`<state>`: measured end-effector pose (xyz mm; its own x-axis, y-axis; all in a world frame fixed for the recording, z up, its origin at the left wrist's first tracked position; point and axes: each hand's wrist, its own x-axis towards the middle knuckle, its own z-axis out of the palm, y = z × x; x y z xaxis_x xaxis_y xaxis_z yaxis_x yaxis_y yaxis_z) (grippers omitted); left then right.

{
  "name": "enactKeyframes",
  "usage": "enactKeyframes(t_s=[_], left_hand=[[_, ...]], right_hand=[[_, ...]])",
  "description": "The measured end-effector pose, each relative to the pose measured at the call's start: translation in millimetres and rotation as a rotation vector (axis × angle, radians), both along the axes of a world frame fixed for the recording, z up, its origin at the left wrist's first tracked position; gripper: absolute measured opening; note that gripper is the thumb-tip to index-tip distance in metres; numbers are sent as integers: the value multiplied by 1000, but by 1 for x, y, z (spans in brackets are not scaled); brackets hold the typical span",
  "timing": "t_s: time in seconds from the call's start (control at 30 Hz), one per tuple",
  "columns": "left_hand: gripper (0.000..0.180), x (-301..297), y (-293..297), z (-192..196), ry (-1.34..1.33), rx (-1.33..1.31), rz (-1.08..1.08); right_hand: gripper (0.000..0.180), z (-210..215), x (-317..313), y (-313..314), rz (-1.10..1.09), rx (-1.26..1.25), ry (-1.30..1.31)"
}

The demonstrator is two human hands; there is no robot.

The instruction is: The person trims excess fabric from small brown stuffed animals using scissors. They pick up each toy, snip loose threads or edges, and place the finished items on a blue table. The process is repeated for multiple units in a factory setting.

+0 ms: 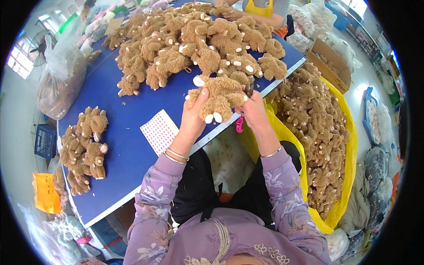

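Note:
A brown curly plush toy (217,96) with white ears and paws is held up over the table's near edge. My left hand (193,115) is closed on its left side, the thumb pressed into the fur. At the toy's right side, my right hand (255,109) is closed around small dark-bladed snips (249,89), whose blades point up next to the toy. A pink piece (240,124) hangs below that hand. Whether the right fingers also pinch the fur is hidden. Just beyond, a big heap of similar plush toys (190,37) covers the far part of the table.
On the blue table (128,145) lies a sheet of small red-marked stickers (159,131); a smaller group of toys (84,150) sits at the left. A yellow-rimmed sack (351,145) full of toys stands at my right. Across the table works a person in a yellow apron (257,8).

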<state>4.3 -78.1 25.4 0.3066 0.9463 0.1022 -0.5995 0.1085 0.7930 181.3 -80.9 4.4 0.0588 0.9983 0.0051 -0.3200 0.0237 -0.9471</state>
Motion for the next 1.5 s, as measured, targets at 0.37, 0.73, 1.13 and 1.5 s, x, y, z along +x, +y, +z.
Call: enactKeyframes(t_s=[0.37, 0.73, 1.13, 1.5], left_hand=[[44, 3, 10, -14, 349, 79, 189], [43, 2, 11, -8, -109, -228, -8], [33, 1, 9, -17, 509, 26, 9], [45, 0, 3, -18, 437, 92, -219]], right_hand=[[41, 16, 4, -12, 66, -10, 103], [30, 3, -7, 0, -4, 91, -41], [41, 17, -4, -4, -156, 36, -269], [20, 15, 19, 1, 48, 97, -303]])
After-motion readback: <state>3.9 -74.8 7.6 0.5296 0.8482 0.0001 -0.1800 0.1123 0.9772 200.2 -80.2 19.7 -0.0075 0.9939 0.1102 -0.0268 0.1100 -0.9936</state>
